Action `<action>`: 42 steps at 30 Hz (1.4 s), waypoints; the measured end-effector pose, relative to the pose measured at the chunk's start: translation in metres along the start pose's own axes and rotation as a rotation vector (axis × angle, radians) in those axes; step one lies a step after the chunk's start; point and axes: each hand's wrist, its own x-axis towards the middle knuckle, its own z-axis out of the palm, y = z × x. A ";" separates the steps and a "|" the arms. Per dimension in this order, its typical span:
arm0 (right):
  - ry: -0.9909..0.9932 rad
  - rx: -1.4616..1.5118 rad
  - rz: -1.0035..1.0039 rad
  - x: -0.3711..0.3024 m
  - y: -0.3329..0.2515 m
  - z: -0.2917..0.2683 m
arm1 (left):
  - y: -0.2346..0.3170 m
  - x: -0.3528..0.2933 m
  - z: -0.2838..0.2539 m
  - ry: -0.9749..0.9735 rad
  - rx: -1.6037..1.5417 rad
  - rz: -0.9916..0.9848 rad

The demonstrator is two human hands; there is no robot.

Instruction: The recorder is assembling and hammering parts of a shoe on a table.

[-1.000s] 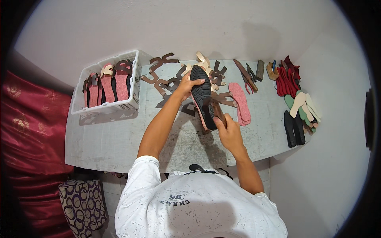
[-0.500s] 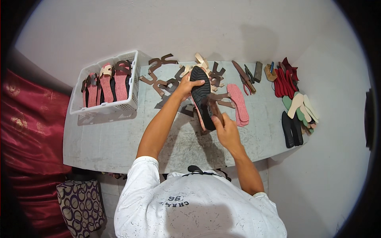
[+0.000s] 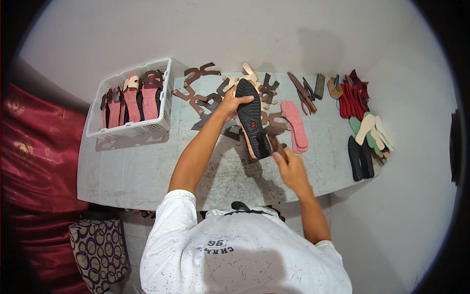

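Observation:
My left hand (image 3: 234, 105) grips the toe end of a sandal (image 3: 250, 115), its thumb pressed on the black ridged sole. That sole faces up, and a pink edge shows along its left side. Closed round a dark brown tool (image 3: 270, 138) that looks like a hammer, my right hand (image 3: 293, 169) is beside the heel. Motion smears the tool's shape, and I cannot tell whether it touches the sole. Brown, grey and beige cut strap pieces (image 3: 196, 100) lie scattered behind the sandal. Just right of it rest pink insoles (image 3: 294, 126), stacked.
A white plastic basket (image 3: 166, 110) with several pink sandals stands at the left of the table (image 3: 132, 181). Pliers and other hand tools (image 3: 304, 93) lie at the back right. Farther right are red pieces (image 3: 351, 100), pale and green insoles (image 3: 367, 130) and black soles (image 3: 360, 158).
My right hand and the tool have moved right and slightly down, away from the middle of the sole, uncovering a small red mark. My left hand keeps its grip on the sandal.

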 end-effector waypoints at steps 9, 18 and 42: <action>0.247 0.158 -0.374 -0.011 0.001 0.009 | -0.007 0.001 -0.003 0.028 -0.021 -0.007; 0.025 0.183 0.309 0.002 0.019 -0.004 | -0.003 -0.009 -0.024 0.106 -0.054 0.030; -0.040 -0.423 -0.043 0.035 0.114 0.068 | 0.016 -0.047 0.012 0.013 -0.262 0.008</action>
